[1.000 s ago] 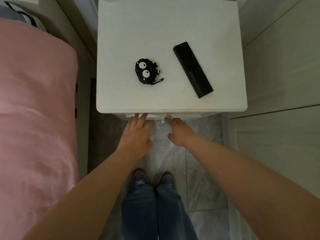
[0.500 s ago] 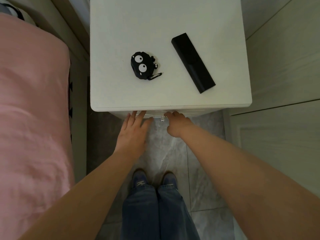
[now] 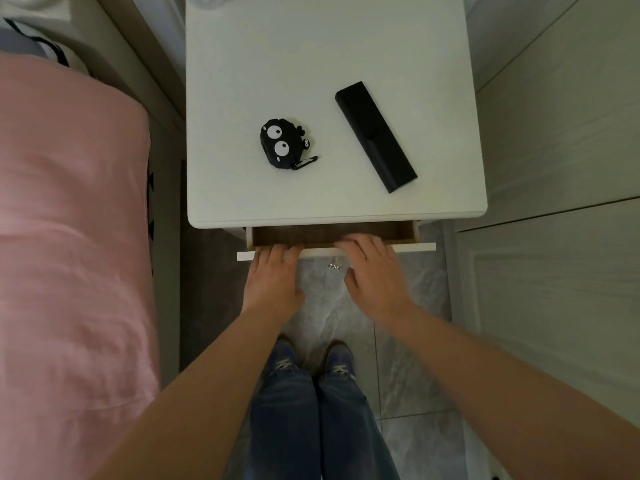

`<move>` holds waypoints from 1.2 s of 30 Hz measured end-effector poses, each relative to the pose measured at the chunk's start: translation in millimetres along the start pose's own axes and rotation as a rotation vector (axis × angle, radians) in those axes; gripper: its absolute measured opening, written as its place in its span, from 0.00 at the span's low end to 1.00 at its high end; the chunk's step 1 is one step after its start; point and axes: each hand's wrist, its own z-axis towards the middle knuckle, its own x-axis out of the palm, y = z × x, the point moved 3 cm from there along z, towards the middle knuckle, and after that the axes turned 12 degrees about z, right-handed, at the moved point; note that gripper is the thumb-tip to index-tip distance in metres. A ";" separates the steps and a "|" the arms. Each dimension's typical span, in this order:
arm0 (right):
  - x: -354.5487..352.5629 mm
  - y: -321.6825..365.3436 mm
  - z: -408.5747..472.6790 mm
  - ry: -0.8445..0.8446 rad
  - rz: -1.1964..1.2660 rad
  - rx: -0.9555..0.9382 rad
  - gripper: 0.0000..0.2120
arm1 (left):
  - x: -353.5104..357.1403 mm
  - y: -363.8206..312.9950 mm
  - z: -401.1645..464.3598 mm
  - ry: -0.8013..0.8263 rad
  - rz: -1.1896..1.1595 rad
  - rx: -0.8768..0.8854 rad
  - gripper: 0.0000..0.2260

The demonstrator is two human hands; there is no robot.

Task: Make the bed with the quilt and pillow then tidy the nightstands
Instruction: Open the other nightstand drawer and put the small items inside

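A white nightstand (image 3: 311,57) stands in front of me. On its top lie a black earbud case with cartoon eyes (image 3: 282,143) and a black remote control (image 3: 375,136). The top drawer (image 3: 415,245) is pulled out a little, showing a strip of brown wooden inside. My left hand (image 3: 273,282) hooks its fingers over the drawer front's top edge at the left. My right hand (image 3: 372,271) grips the same edge right of the small metal knob (image 3: 334,264). The pink quilt (image 3: 69,237) covers the bed on the left.
A pale wardrobe door (image 3: 554,289) closes in the right side. A striped pillow corner (image 3: 31,39) shows at the top left beside the headboard. My feet and jeans (image 3: 311,410) stand on the grey tiled floor below the drawer.
The drawer was shut in the earlier frames; it has now slid out a short way toward me, with both hands on its front edge.
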 end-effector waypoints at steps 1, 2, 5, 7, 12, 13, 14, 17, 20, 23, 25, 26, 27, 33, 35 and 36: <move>-2.8 -5.4 -0.9 0.027 -0.005 0.020 0.25 | 3.8 -1.3 -4.7 0.002 0.005 -0.008 0.34; -5.5 -11.7 -2.9 0.067 -0.015 0.050 0.28 | 8.6 -2.9 -10.0 0.010 0.011 -0.018 0.33; -5.4 -29.5 -14.3 0.214 -0.024 0.159 0.30 | 18.1 -5.8 -24.9 0.004 -0.018 -0.057 0.29; -2.8 -37.2 -24.9 0.303 0.019 0.241 0.29 | 19.0 -8.3 -32.9 0.015 -0.069 -0.102 0.26; 5.7 -32.4 -56.0 0.383 0.034 0.337 0.29 | 26.4 -15.5 -51.7 0.066 -0.085 -0.135 0.22; 8.1 -28.6 -60.8 0.395 0.007 0.334 0.29 | 28.2 -15.6 -53.8 0.074 -0.077 -0.133 0.21; 10.3 -24.7 -65.8 0.406 -0.022 0.332 0.30 | 29.3 -16.2 -55.6 0.085 -0.074 -0.138 0.21; 15.3 -14.7 -74.8 0.417 -0.063 0.362 0.29 | 28.7 -19.9 -57.0 0.124 -0.080 -0.174 0.17; 17.2 -10.2 -79.7 0.439 -0.049 0.431 0.26 | 30.6 -25.4 -62.8 0.155 -0.084 -0.217 0.16; 17.8 -7.5 -86.3 0.471 -0.014 0.471 0.24 | 37.4 -27.5 -75.4 0.165 -0.038 -0.195 0.17; 18.0 -7.4 -94.1 0.487 0.005 0.481 0.25 | 41.1 -27.6 -82.6 0.181 -0.015 -0.171 0.18; 17.0 -7.5 -98.8 0.493 0.008 0.479 0.25 | 42.3 -28.6 -86.0 0.202 -0.012 -0.166 0.19; 16.3 -7.1 -102.8 0.492 0.008 0.466 0.25 | 43.4 -28.8 -88.6 0.217 -0.015 -0.164 0.20; 20.2 7.7 -119.1 0.441 0.066 0.515 0.29 | 41.4 -27.0 -90.7 0.251 -0.084 -0.196 0.20; 19.6 10.9 -119.2 0.445 0.067 0.529 0.29 | 38.7 -27.6 -87.7 0.278 -0.103 -0.205 0.19; 18.2 11.2 -117.7 0.461 0.054 0.526 0.29 | 37.1 -27.8 -86.5 0.296 -0.105 -0.202 0.19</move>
